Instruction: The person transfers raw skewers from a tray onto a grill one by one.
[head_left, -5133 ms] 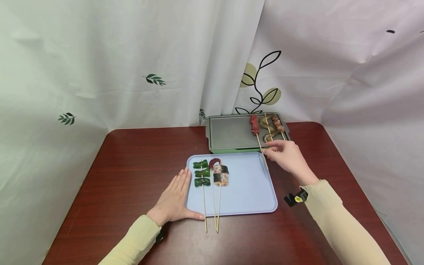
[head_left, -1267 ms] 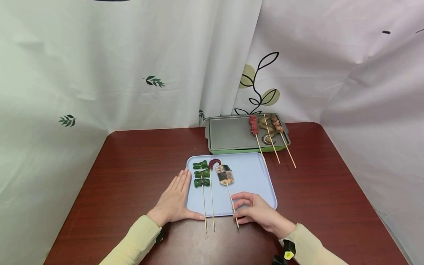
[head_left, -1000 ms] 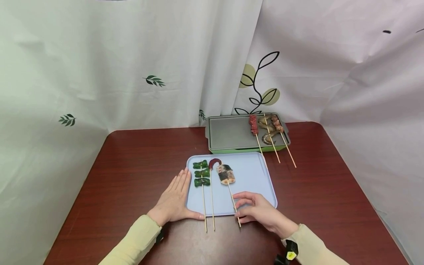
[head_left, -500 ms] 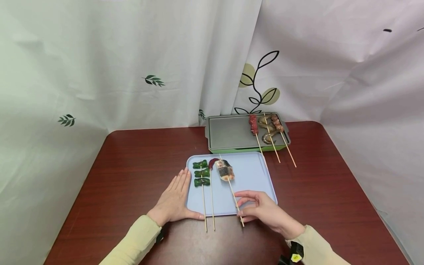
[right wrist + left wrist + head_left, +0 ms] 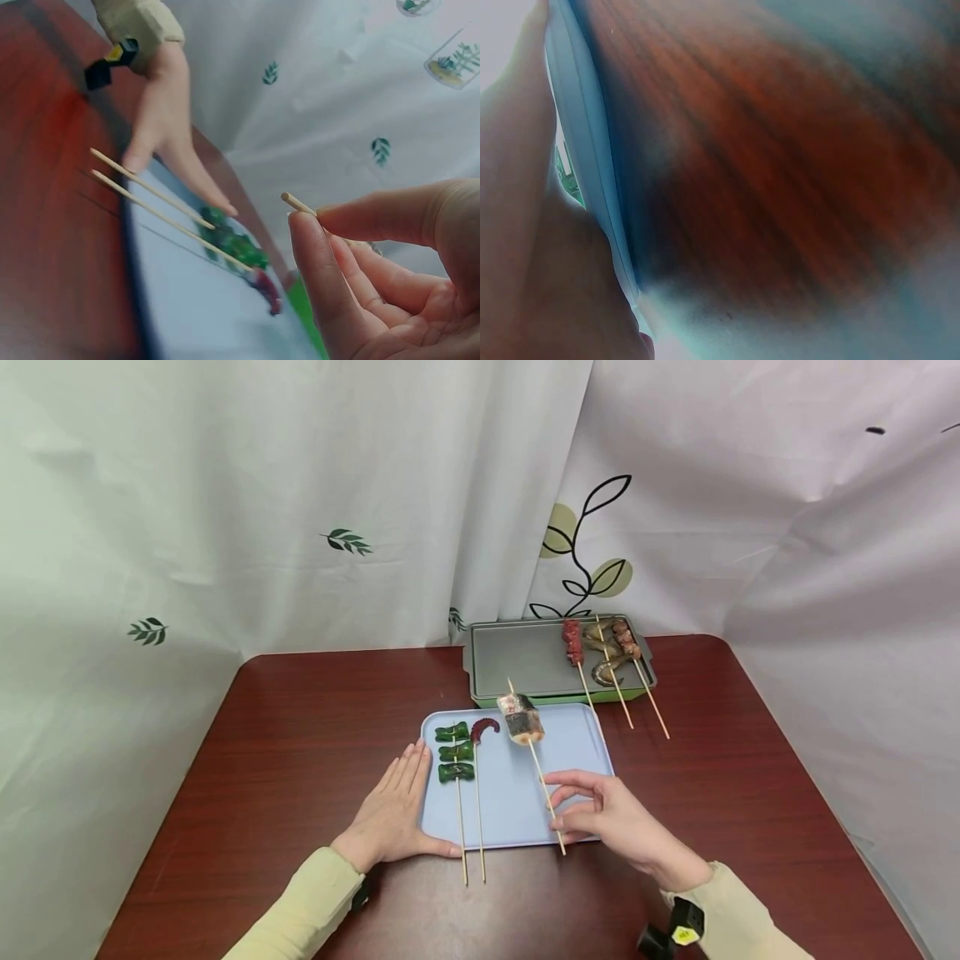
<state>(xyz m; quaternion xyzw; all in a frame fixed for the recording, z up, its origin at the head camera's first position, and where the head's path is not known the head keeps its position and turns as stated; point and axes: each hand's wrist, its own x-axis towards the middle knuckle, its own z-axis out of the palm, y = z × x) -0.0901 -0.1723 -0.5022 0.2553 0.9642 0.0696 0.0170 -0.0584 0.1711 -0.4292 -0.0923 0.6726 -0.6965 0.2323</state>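
Observation:
My right hand pinches the lower stick of a skewer of pale chunks with dark skin-like bands, between thumb and fingers. That skewer tilts over the light-blue tray, its tip overlapping the griddle's front edge in the head view. My left hand lies with straight fingers along the tray's left rim, the thumb by the stick ends. On the tray's left side lie a green pepper-like skewer and a dark red tentacle skewer. In the right wrist view the held stick's end shows at the fingertips.
Behind the tray stands a grey griddle with a green base. Its right part bears a red meat skewer, a shrimp skewer and a brown meat skewer, sticks overhanging the front. A white curtain backs the table.
My right hand came from the red meat skewer on the griddle to the banded skewer. It has since moved that skewer rightward, up and away from me. The left hand stays put.

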